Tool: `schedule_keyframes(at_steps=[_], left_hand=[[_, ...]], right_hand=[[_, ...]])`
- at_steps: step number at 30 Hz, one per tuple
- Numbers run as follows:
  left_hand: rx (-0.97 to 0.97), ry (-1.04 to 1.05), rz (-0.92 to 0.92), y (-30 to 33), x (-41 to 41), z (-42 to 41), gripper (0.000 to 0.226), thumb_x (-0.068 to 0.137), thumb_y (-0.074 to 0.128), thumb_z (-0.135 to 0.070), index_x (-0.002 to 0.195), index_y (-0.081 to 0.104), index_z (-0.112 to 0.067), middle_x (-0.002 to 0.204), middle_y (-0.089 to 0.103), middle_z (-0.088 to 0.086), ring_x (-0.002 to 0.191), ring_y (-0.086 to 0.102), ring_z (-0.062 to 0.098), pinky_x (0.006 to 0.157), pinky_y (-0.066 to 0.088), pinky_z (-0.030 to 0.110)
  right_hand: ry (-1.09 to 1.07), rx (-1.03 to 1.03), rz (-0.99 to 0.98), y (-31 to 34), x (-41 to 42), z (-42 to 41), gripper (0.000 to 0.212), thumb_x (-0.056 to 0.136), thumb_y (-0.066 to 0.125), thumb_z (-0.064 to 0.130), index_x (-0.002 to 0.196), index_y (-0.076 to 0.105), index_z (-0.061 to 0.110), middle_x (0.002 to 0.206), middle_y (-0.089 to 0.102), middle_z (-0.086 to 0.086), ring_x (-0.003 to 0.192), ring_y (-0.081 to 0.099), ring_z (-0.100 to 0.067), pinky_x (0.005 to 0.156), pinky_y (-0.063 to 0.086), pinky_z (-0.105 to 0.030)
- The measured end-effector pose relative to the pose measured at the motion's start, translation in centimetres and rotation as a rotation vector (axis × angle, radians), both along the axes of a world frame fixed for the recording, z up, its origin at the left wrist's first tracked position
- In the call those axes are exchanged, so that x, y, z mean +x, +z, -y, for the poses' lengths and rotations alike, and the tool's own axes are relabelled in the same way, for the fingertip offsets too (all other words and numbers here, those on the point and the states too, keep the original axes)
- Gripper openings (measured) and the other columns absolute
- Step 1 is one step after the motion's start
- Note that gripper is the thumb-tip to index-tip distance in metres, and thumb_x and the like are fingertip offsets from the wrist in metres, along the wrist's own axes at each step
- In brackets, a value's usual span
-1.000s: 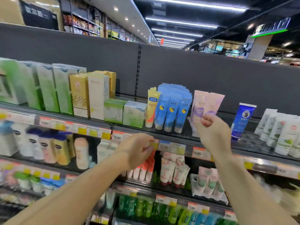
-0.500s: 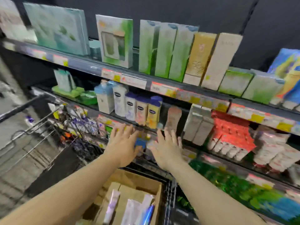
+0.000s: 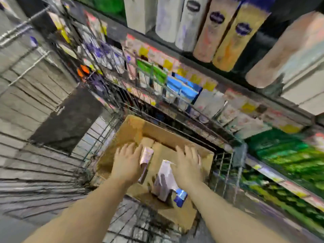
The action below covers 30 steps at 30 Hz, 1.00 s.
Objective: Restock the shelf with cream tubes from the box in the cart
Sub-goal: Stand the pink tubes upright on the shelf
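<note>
Your left hand [image 3: 127, 163] spread flat, empty, pink tube [image 3: 146, 156] at its fingertips. Your right hand [image 3: 188, 163] likewise open, pale tube [image 3: 164, 179] just under palm. Several tubes left in box [image 3: 203, 158]; restocking unfinished.

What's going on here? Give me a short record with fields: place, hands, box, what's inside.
place: shop aisle, wire cart beside stocked shelves
left hand: fingers spread, over the cardboard box, beside a pinkish tube
right hand: fingers spread, over a pale tube
holding: neither hand has closed on anything yet
box contents: pale tubes, one blue tube
image: motion-blurred
</note>
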<state>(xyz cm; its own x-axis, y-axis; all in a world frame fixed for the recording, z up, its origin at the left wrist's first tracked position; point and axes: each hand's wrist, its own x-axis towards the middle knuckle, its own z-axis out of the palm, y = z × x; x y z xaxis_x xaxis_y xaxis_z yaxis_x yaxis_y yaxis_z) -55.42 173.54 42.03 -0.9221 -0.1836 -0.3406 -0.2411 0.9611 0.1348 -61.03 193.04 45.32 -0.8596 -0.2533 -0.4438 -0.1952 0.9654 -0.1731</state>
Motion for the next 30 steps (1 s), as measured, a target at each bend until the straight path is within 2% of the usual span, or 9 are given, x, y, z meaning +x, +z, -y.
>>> schedule_keyframes(at_steps=[3,8,12,17,21,23,26,28,30], left_hand=[[0.027,0.015,0.015,-5.1,-0.1,-0.4,0.066,0.062,0.08,-0.044,0.118,0.061,-0.014,0.108,0.066,0.011,0.099,0.063,0.035,0.082,0.049,0.044],[0.034,0.135,0.07,-10.9,-1.6,-1.2,0.06,0.077,0.069,-0.048,0.127,0.045,-0.024,0.116,0.057,0.002,0.1,0.06,0.024,0.079,0.053,0.036],[0.119,0.364,0.178,-13.3,-2.1,-2.2,0.042,0.079,0.07,-0.046,0.107,0.049,-0.022,0.104,0.059,0.0,0.088,0.064,0.022,0.067,0.052,0.033],[0.382,0.579,0.199,-12.4,-2.4,-2.3,0.037,0.079,0.075,-0.038,0.099,0.048,-0.023,0.093,0.061,-0.006,0.081,0.058,0.014,0.07,0.048,0.03],[0.843,0.532,0.143,-5.5,-3.8,-2.2,0.045,0.072,0.084,-0.027,0.107,0.055,-0.027,0.098,0.068,-0.006,0.088,0.066,0.012,0.07,0.055,0.027],[0.901,0.413,0.086,-0.2,-4.9,-3.1,0.05,0.07,0.085,-0.031,0.109,0.054,-0.029,0.102,0.065,-0.006,0.091,0.063,0.01,0.071,0.051,0.024],[0.972,0.316,-0.05,8.2,-6.5,-4.7,0.054,0.057,0.087,-0.039,0.1,0.055,-0.032,0.098,0.068,-0.003,0.089,0.066,0.016,0.079,0.055,0.036],[1.002,0.233,-0.135,14.1,-7.6,-6.0,0.048,0.054,0.083,-0.039,0.094,0.058,-0.029,0.087,0.07,-0.005,0.08,0.067,0.014,0.076,0.056,0.034],[1.028,0.128,-0.203,20.1,-8.9,-7.6,0.044,0.059,0.085,-0.037,0.093,0.061,-0.025,0.081,0.07,-0.005,0.076,0.066,0.014,0.07,0.053,0.029]], right_hand=[[0.011,0.0,0.075,-4.0,0.6,0.0,0.061,0.1,0.042,0.039,0.153,0.014,0.029,0.163,0.008,-0.002,0.149,0.0,-0.027,0.12,0.004,-0.045],[0.048,0.004,0.058,-8.6,-0.1,-0.7,0.063,0.1,0.041,0.042,0.153,0.01,0.031,0.163,0.007,-0.002,0.149,-0.002,-0.026,0.12,0.002,-0.043],[0.059,0.009,0.053,-10.7,-0.4,-1.3,0.063,0.1,0.039,0.044,0.154,0.007,0.032,0.163,0.005,-0.001,0.149,-0.004,-0.025,0.119,-0.001,-0.043],[0.028,-0.032,0.108,-10.0,-0.1,-1.8,0.061,0.1,0.042,0.043,0.153,0.015,0.03,0.161,0.016,0.0,0.149,0.004,-0.024,0.12,0.007,-0.042],[-0.093,-0.233,0.336,-5.9,-0.4,-0.9,0.057,0.091,0.057,0.046,0.142,0.038,0.028,0.132,0.054,-0.002,0.124,0.047,-0.025,0.097,0.043,-0.036],[-0.152,-0.301,0.403,-2.1,-0.9,-0.5,0.06,0.085,0.064,0.05,0.135,0.043,0.024,0.125,0.058,0.001,0.115,0.055,-0.023,0.084,0.046,-0.033],[-0.204,-0.378,0.329,5.6,-1.9,-0.5,0.051,0.078,0.073,0.048,0.116,0.052,0.022,0.113,0.065,0.002,0.103,0.062,-0.02,0.077,0.048,-0.03],[-0.252,-0.452,0.204,11.2,-2.3,-1.3,0.028,0.077,0.076,0.034,0.095,0.058,0.023,0.104,0.069,-0.003,0.097,0.065,-0.022,0.078,0.051,-0.031],[-0.304,-0.516,0.104,15.8,-2.9,-3.0,0.014,0.08,0.072,0.02,0.092,0.065,0.02,0.1,0.071,-0.004,0.096,0.067,-0.023,0.081,0.053,-0.031]])
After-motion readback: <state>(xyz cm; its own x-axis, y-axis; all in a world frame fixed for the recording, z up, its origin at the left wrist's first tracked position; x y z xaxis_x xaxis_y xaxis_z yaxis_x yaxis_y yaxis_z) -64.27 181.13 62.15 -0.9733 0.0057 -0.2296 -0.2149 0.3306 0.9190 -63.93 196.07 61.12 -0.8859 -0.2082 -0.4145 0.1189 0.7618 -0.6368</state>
